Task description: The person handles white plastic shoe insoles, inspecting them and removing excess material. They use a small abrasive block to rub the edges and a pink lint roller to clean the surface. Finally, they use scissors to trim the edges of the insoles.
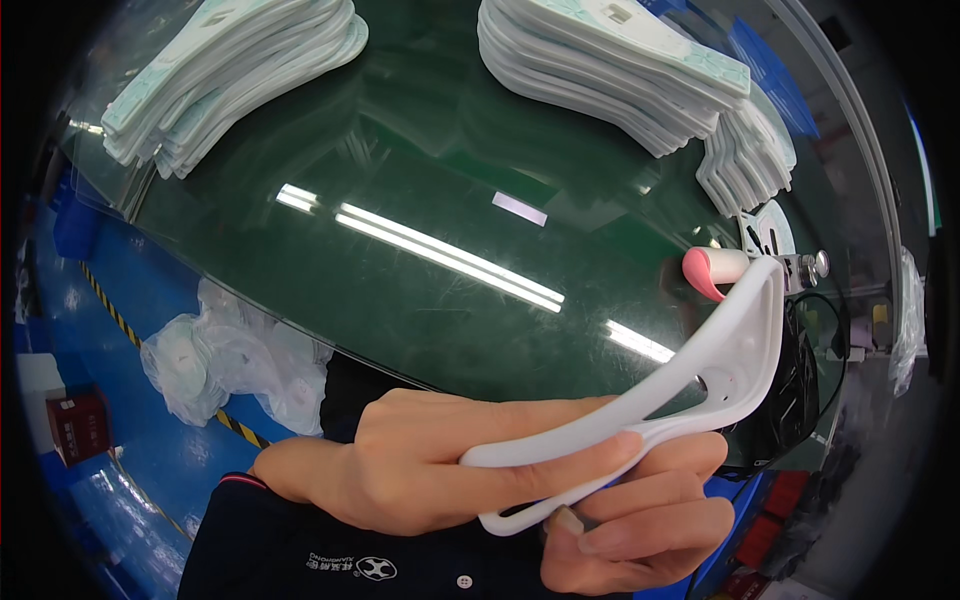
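A smooth, matt white plastic frame [700, 380] is held in the left hand [420, 460] and right hand [640, 520]. The surface [420, 180] is covered by glossy dark green glass, in which ceiling lights are mirrored. Crumpled clear plastic film [240, 360] is seen on the left.

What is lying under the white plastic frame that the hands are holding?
Under the white plastic frame are the left hand and the right hand, gripping its narrow end. Beyond them lies the green table. The fingers cover part of the frame's lower bar.
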{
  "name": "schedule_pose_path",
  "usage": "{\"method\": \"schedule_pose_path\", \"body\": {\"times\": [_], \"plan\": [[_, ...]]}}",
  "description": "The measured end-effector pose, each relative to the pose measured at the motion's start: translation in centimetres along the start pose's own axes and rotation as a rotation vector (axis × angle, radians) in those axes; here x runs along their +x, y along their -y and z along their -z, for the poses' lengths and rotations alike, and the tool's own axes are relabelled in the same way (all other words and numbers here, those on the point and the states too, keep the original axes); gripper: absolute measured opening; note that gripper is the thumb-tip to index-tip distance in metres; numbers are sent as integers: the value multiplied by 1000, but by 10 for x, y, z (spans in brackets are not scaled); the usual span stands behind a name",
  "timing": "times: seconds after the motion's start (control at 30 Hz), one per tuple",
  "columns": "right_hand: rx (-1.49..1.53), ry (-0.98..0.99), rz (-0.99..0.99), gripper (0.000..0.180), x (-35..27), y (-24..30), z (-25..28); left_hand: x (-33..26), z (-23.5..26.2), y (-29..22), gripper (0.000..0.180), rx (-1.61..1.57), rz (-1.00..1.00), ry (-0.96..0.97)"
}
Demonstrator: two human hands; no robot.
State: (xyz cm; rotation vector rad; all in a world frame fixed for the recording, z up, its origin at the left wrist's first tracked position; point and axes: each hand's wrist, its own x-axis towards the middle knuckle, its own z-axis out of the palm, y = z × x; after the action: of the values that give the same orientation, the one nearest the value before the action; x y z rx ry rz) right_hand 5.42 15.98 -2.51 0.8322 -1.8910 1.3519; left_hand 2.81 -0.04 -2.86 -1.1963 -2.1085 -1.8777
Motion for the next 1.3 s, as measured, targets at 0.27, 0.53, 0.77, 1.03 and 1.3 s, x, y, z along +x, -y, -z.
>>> {"method": "schedule_pose_path", "body": {"times": [0.27, 0.53, 0.77, 1.03, 1.3], "plan": [[-39, -204, -230, 26, 0, 15, -12, -5, -2, 2, 33, 11, -14, -39], [-56, -324, -245, 24, -3, 11, -15, -4, -10, 4, 31, 24, -24, -152], [233, -382, -274, 23, -4, 16, -15, -5, -4, 4, 31, -93, 50, -112], [409, -95, -158, 25, 3, 3, -1, -4, -3, 1, 31, -145, 20, -99], [230, -3, -86, 25, -4, 0, 3, -4, -11, 8, 30, -70, -92, -134]]}}
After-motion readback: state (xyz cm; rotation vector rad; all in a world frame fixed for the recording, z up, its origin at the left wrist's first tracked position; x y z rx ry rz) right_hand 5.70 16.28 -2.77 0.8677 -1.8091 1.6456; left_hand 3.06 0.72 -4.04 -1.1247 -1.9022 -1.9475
